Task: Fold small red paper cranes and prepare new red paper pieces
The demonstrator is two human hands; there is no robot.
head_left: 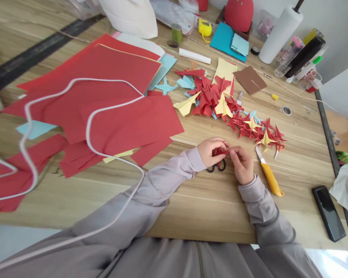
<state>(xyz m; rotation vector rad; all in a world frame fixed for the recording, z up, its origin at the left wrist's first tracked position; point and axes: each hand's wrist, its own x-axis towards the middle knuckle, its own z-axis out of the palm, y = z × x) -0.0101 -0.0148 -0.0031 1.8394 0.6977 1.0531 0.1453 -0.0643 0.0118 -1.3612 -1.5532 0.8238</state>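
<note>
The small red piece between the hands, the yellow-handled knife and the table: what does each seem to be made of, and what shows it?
Small red piece, pinched by left hand and right hand: matte paper, sharply creased. Yellow-handled knife: likely smooth plastic handle, with a pale, probably metal blade. Table: wood or wood-look laminate; grain lines show, which one is unclear.

Left hand (211, 151), right hand (243, 164) pinched together

Daylit wooden table (208, 208) beside a white wall (336, 23)
</note>
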